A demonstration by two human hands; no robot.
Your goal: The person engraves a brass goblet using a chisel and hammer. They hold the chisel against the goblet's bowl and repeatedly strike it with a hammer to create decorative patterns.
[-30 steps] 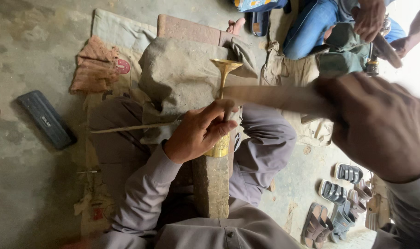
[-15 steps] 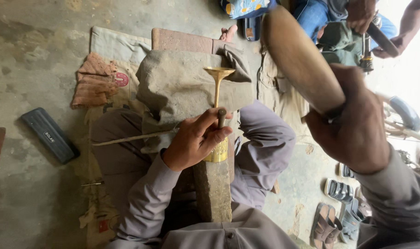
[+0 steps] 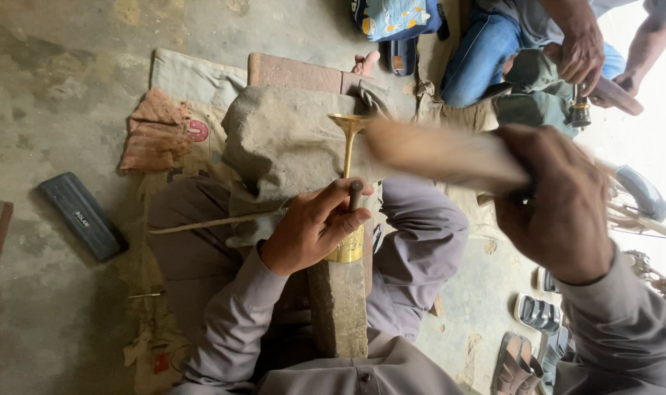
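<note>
Left hand [image 3: 311,230] clamps a brass horn [image 3: 349,183] and a dark punch [image 3: 356,196] on the block [image 3: 338,307] under it; right hand [image 3: 560,205], well apart, grips a blurred mallet [image 3: 443,153]. Best to strike squarely, with the left fingers clear.

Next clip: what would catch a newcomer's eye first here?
The brass horn-shaped piece at centre, held by the left hand against a wooden post between the person's knees. Next, the blurred wooden mallet gripped in the right hand, level with the piece's flared end. At upper right, another person's hands work a similar tool.
</note>
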